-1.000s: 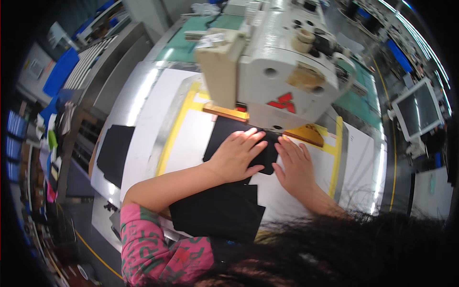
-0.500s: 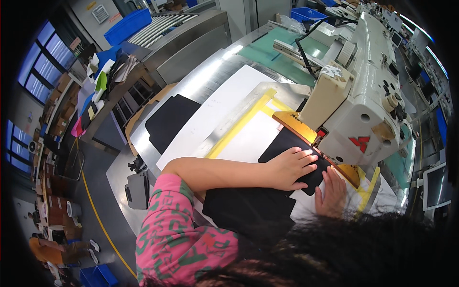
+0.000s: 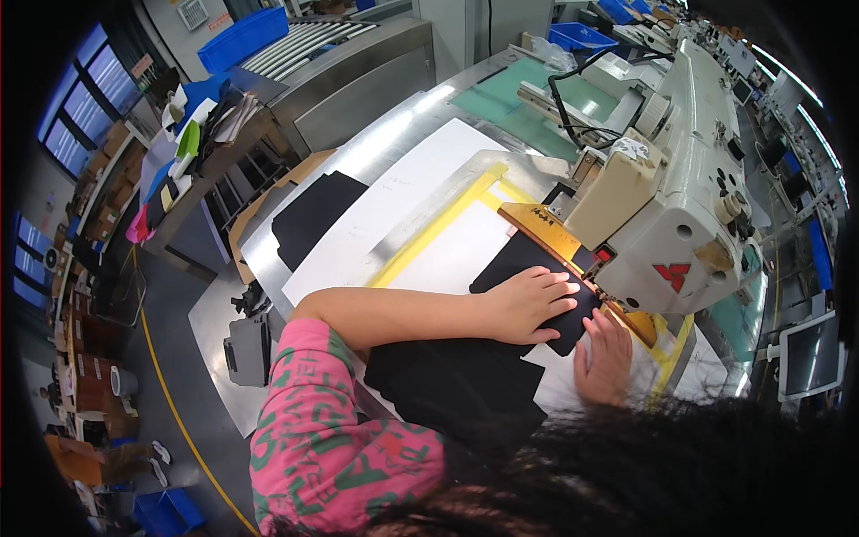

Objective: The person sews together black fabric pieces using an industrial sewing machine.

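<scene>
My left hand (image 3: 531, 305) rests flat with spread fingers on a black fabric piece (image 3: 506, 265) beside the sewing machine. My right hand (image 3: 605, 358) lies close to it, fingers stretched out and touching the fabric's right edge area. Along the far side of the fabric runs an amber-coloured clamp plate (image 3: 548, 234), under the white sewing machine head (image 3: 658, 237). The needle area is partly hidden by the head and the clamp. Below my left forearm lies more black fabric (image 3: 452, 380), partly covered by my arm and hair.
Yellow tape (image 3: 438, 228) edges the white work plate. A large white sheet (image 3: 407, 197) and another black fabric piece (image 3: 318, 215) lie to the left. Beyond are a green surface (image 3: 510, 103), a roller conveyor (image 3: 300, 49) and a blue bin (image 3: 242, 40). A monitor (image 3: 808, 356) stands right.
The view has shifted slightly. The clamp, the fabric and both hands sit a little farther left relative to the machine head. Both hands keep nearly the same pose.
</scene>
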`<state>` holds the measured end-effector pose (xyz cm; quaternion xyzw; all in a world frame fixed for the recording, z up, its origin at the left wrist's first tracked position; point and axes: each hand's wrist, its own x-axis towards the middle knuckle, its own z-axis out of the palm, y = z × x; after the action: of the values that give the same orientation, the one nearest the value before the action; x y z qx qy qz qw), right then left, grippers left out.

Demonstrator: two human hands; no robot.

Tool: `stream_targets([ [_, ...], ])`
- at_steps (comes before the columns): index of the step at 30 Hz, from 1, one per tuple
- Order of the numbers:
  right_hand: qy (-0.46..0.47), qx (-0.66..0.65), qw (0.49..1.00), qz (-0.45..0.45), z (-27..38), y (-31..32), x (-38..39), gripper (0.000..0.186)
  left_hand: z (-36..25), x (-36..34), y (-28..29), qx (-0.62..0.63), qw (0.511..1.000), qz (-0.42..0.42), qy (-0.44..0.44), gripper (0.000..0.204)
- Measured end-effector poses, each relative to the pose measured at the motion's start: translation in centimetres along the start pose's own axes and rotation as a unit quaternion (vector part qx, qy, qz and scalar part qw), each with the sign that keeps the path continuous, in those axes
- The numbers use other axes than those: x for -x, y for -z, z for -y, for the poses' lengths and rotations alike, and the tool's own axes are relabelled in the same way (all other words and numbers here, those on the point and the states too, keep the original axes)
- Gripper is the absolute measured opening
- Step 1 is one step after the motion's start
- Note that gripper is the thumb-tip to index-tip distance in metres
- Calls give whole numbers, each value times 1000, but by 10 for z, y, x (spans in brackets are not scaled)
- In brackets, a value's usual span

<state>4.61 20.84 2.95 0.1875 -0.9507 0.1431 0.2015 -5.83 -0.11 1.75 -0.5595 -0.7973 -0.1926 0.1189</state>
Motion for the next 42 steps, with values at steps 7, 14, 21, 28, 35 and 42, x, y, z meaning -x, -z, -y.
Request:
stream_targets([
  [7, 14, -36, 999, -20, 2, -10, -6, 31, -24, 38, 56, 69, 988, 118, 76, 57],
  [14, 25, -36, 999, -23, -4, -11, -2, 36, -38, 85, 69, -5, 979, 130, 159, 75],
  [21, 8, -20, 999, 45, 24, 1, -7, 50, -56, 70, 47, -9, 990, 59, 128, 74],
  [28, -35, 100, 974, 201, 45, -7, -11, 56, -65, 61, 28, 81, 973, 160, 148, 60],
  [35, -32, 182, 982, 34, 24, -24, 6, 28, -72, 44, 29, 49, 997, 55, 31, 55],
  [42, -242, -29, 963, -112, 28, 52, 29, 24, -56, 35, 31, 187, 946, 232, 130, 52],
])
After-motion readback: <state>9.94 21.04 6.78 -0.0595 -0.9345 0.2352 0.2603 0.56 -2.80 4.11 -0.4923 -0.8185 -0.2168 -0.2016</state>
